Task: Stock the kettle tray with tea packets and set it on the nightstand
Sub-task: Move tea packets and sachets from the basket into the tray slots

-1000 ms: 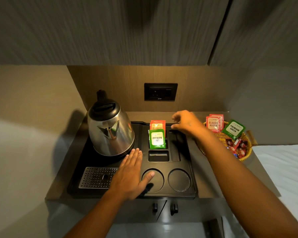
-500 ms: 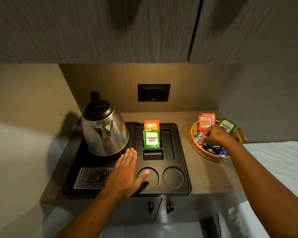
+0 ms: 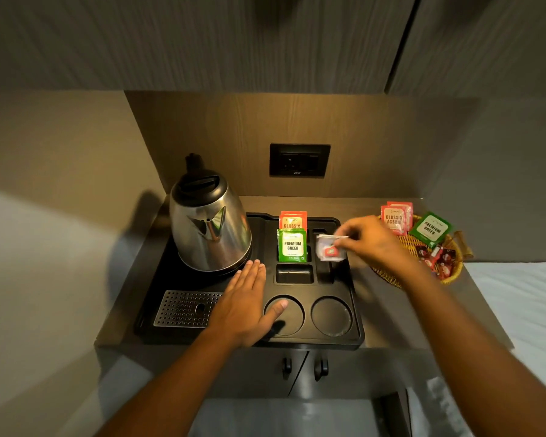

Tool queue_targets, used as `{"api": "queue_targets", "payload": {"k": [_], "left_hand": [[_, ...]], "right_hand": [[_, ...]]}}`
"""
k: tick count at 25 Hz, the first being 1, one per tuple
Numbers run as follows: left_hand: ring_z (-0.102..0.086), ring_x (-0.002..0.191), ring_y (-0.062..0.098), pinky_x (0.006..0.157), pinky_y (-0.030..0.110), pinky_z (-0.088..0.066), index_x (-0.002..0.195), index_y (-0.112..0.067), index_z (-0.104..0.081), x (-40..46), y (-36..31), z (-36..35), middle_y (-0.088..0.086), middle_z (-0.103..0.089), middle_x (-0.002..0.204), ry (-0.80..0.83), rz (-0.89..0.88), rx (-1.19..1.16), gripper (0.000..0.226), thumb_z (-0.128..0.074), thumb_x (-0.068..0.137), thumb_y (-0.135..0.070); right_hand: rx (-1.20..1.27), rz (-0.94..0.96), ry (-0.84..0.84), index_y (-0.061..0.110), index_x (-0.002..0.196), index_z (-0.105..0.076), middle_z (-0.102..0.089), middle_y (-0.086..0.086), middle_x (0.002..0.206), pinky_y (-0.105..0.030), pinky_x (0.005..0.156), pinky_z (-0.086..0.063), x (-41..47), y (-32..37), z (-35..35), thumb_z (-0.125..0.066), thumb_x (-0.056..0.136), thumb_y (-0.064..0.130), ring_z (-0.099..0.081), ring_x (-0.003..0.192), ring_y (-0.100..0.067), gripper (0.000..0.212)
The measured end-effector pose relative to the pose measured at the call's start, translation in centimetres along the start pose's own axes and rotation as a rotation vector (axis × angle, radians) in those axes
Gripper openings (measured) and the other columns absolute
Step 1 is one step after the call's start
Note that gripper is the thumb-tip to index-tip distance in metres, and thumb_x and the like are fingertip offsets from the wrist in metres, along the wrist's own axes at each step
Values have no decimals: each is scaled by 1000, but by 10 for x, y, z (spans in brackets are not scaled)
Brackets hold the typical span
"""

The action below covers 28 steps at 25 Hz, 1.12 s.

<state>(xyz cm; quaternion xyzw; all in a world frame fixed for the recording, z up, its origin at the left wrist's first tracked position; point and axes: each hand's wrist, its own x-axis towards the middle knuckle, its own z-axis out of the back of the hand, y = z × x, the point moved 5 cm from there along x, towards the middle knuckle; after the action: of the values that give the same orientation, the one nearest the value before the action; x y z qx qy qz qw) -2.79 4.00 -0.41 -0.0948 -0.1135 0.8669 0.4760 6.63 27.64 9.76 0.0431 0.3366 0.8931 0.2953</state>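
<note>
A black kettle tray (image 3: 356, 335) lies on the nightstand with a steel kettle (image 3: 210, 230) at its back left. Upright in its middle slots stand a green Premium Green packet (image 3: 292, 246) and, behind it, an orange Classic packet (image 3: 293, 219). My right hand (image 3: 372, 242) pinches a few small white sachets with red marks (image 3: 328, 249) above the tray's narrow right slot. My left hand (image 3: 249, 305) lies flat, fingers spread, on the tray in front of the kettle, thumb over the left cup ring.
A wicker basket (image 3: 451, 274) at the right holds red Classic Assam packets (image 3: 394, 219), a green packet (image 3: 431, 228) and small red sachets. A wall socket (image 3: 299, 160) sits behind the tray. White bedding (image 3: 517, 304) borders the right side. Cupboard handles (image 3: 301, 367) hang below.
My right hand went from the tray to the basket, picked up white sachets, and has come back over the tray's right slot. The left hand stayed flat on the tray.
</note>
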Motion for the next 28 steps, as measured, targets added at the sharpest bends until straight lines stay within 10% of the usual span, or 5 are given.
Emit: {"api": "queue_targets", "payload": {"k": [5,10,14,28], "left_hand": [[11,150,14,122,35,2,156,-16,3,0,-1,2,3,4,165,-2,2,4,89,-16,91,-73],[11,150,14,122,34,3,156,-16,4,0,0,4,2,5,165,-5,9,-7,89,-16,91,-74],[11,150,14,120,33,5,156,-16,3,0,-1,3,2,4,165,-15,7,0,89,-16,91,-74],[13,149,13,120,33,5,156,-17,5,0,0,4,1,6,165,-14,13,11,89,-14,90,-74]], "right_hand": [[34,-31,161,19,89,-71,-71,3,99,-31,83,-56,11,-1,-88,-72,83,21,-65,92,-10,7],[-147,-112,-129,20,112,-67,-67,-1,116,-34,90,-49,1,-53,-1,-70,85,23,-62,104,-19,28],[-434,-374,97,22,122,-64,-62,-6,124,-29,80,-47,-4,-128,44,-75,80,30,-58,108,-23,44],[-243,-414,37,7,82,-70,-67,-9,84,-25,56,-42,-5,-113,46,-76,79,19,-61,80,-21,14]]}}
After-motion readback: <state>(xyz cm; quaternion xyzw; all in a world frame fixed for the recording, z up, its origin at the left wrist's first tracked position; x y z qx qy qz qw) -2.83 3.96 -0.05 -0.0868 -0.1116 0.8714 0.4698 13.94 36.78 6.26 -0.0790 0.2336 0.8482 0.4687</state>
